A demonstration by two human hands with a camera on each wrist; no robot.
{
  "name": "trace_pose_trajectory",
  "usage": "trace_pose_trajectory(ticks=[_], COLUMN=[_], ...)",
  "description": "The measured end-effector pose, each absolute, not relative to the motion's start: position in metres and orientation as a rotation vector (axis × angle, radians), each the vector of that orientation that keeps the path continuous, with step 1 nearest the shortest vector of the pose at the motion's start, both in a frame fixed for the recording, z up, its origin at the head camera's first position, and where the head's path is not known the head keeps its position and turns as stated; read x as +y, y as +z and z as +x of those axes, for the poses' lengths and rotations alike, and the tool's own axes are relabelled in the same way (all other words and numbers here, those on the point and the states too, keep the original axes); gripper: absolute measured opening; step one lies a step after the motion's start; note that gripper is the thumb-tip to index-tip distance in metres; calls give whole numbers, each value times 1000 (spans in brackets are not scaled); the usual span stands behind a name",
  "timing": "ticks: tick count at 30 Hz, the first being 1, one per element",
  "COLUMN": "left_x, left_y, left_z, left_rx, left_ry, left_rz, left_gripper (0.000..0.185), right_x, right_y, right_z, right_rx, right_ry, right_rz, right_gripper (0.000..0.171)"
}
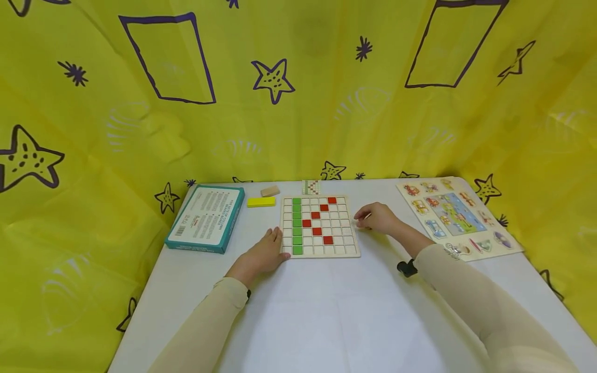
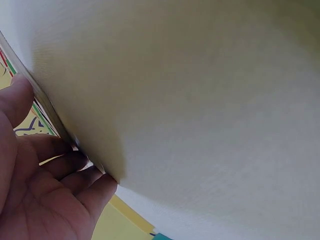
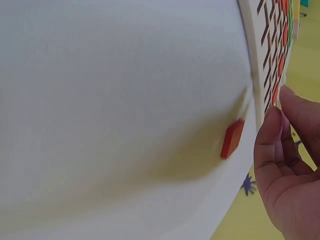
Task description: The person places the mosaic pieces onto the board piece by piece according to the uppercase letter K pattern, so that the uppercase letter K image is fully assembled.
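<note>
A wooden grid board (image 1: pixel 320 226) lies mid-table, with a column of green tiles (image 1: pixel 297 225) on its left and several red tiles (image 1: pixel 317 221) running diagonally. My left hand (image 1: pixel 263 254) rests flat on the table, its straight fingers (image 2: pixel 75 165) touching the board's near-left edge (image 2: pixel 45 107). My right hand (image 1: pixel 375 217) hovers at the board's right edge with loosely curved fingers (image 3: pixel 272 135) that hold nothing. A loose red tile (image 3: pixel 232 138) lies on the table just beside that edge (image 3: pixel 272 60), close to the fingertips. In the head view my hand hides this tile.
A teal box (image 1: pixel 207 218) lies left of the board, with a yellow block (image 1: pixel 261 202) and a wooden block (image 1: pixel 270 191) behind it. A small pattern card (image 1: pixel 311 187) sits at the board's far edge. A picture peg puzzle (image 1: pixel 459 217) lies at the right. Yellow cloth (image 1: pixel 298 93) surrounds the table.
</note>
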State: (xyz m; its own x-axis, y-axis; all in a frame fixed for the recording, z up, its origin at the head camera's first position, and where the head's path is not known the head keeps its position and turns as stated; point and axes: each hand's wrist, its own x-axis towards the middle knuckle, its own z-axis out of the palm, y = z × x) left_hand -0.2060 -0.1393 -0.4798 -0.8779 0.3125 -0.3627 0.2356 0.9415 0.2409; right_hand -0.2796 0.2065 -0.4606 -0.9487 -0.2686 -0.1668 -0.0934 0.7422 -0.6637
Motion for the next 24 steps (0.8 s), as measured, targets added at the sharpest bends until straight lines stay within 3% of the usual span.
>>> trace_pose_trajectory(ticks=[19,24], left_x=[-140,-140], left_y=[-478,-478], left_z=[-203,-203], left_rx=[2703,2701], left_ry=[267,267], left_rz=[390,407], left_gripper=[85,85], right_x=[239,236], right_y=[-474,-477], right_z=[-281,-281], right_rx=[2764,2791], right_ry=[-899,-908], right_rz=[-177,-200], right_gripper=[32,27])
